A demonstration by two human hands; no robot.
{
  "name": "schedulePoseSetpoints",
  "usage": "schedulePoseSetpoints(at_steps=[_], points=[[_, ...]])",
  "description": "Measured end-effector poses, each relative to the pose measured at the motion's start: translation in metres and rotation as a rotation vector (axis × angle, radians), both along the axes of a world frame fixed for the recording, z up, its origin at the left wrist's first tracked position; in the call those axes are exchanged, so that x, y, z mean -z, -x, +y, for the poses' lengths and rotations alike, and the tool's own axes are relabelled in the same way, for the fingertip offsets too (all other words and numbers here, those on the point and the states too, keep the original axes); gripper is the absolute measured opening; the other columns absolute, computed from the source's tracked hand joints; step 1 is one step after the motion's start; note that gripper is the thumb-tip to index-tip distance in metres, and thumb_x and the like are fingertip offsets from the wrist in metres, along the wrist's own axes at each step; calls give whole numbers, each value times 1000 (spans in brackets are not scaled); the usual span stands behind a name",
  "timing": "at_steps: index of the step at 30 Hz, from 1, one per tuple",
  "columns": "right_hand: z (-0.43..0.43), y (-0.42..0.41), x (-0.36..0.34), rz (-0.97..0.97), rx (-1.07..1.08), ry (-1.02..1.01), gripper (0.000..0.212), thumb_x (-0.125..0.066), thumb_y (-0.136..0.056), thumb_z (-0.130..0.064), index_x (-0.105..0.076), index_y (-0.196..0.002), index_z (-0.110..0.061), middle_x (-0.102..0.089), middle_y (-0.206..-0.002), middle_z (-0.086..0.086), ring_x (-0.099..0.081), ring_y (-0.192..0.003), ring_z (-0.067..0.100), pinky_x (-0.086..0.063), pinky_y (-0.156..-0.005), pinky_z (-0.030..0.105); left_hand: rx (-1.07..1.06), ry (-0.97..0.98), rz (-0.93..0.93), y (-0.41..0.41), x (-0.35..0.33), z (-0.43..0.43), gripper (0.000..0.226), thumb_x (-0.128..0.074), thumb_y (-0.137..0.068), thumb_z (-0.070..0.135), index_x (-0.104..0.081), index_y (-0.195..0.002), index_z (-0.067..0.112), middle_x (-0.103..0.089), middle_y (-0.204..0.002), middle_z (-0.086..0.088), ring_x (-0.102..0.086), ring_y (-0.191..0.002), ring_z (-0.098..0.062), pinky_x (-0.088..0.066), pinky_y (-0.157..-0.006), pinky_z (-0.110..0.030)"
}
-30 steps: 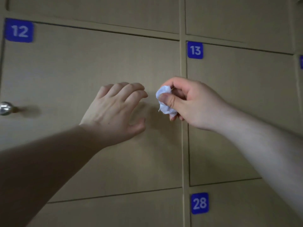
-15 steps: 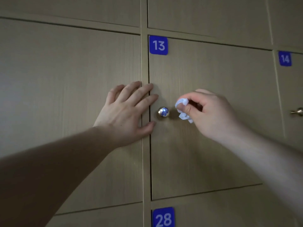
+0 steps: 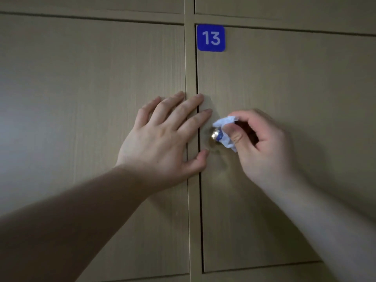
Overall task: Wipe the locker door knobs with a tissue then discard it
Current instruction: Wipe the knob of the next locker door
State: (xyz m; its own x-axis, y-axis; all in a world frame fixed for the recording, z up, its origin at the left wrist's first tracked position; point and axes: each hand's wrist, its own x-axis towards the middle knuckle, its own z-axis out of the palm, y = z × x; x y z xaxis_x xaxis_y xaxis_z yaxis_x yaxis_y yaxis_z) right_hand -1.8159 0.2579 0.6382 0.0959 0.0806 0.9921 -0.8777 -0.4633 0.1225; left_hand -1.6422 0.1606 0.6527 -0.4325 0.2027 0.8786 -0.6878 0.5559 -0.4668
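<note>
Pinching a crumpled white tissue between thumb and fingertips, the right hand presses it against the shiny metal knob of the locker door marked with a blue 13 label (the knob's left side peeks out, the rest is covered). Just left of the knob, the left hand lies flat and spread, holding nothing, with its fingertips across the frame strip onto that door's edge.

Dim light, tan wood-grain locker wall, blue number plate
</note>
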Motion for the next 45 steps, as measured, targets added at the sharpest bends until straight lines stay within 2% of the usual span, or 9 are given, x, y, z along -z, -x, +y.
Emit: schedulePoseSetpoints(at_steps=[4, 9, 16, 19, 25, 29, 34, 40, 45], points=[[-6, 7, 4, 127, 88, 81, 18, -62, -96, -21, -74, -101, -10, -64, -92, 4, -61, -80, 13, -47, -73, 23, 6, 2, 4, 1, 1, -1, 72, -45, -85, 63, -45, -149, 29, -35, -159, 5, -30, -147, -22, -21, -119, -45], [-8, 10, 2, 130, 63, 42, 13, -70, -90, -21, -74, -98, -12, -60, -85, 4, -59, -77, 18, -48, -70, 32, 20, 15, 16, 1, 1, 0, 71, -47, -85, 62, -46, -147, 29, -37, -158, 5, -32, -146, -23, -22, -118, -45], [-6, 6, 5, -57, -64, 89, 12, -62, -96, -18, -61, -86, -26, -61, -76, -18, -55, -66, -5, -40, -65, 10, 15, 9, 12, 1, 0, 0, 72, -46, -85, 63, -45, -148, 29, -36, -158, 6, -31, -146, -22, -21, -118, -44], [-3, 7, 5, -42, -132, 105, 12, -58, -99, -22, -68, -93, -27, -64, -77, -7, -62, -72, 5, -46, -68, 19, 21, 0, 13, 1, 0, 1, 72, -46, -85, 63, -45, -148, 30, -35, -158, 6, -30, -147, -22, -21, -119, -45], [-10, 9, 5, 141, 20, 79, 8, -73, -89, -19, -76, -96, -15, -59, -78, 5, -58, -69, 20, -46, -61, 34, 24, 3, 11, 1, 2, 1, 70, -45, -86, 63, -45, -147, 29, -36, -158, 6, -31, -147, -22, -22, -118, -45], [-11, 10, 4, 5, -19, 114, 12, -66, -93, -17, -69, -83, -11, -60, -73, 1, -55, -68, 3, -44, -63, 24, 24, 5, 11, 1, 1, 1, 71, -44, -85, 64, -45, -148, 30, -35, -158, 6, -31, -146, -22, -21, -118, -44], [-5, 10, 5, -7, -70, 133, 7, -64, -95, -21, -66, -93, -27, -62, -79, -4, -59, -74, 13, -47, -68, 25, 21, 5, 13, 1, 0, 1, 72, -44, -85, 64, -44, -148, 30, -35, -158, 7, -30, -146, -21, -21, -118, -45], [-10, 8, 7, 140, 5, 71, 11, -73, -89, -19, -76, -100, -17, -58, -80, 4, -57, -71, 19, -46, -63, 33, 47, 23, 20, 1, 2, 1, 69, -46, -86, 62, -47, -146, 28, -38, -157, 5, -33, -145, -23, -23, -117, -46], [-9, 10, 7, 9, 7, 114, 12, -67, -92, -19, -70, -83, -11, -54, -68, -1, -50, -66, 7, -40, -62, 18, 34, 3, 10, 1, 1, 2, 71, -45, -85, 63, -45, -148, 30, -35, -158, 6, -31, -146, -22, -22, -118, -45]])
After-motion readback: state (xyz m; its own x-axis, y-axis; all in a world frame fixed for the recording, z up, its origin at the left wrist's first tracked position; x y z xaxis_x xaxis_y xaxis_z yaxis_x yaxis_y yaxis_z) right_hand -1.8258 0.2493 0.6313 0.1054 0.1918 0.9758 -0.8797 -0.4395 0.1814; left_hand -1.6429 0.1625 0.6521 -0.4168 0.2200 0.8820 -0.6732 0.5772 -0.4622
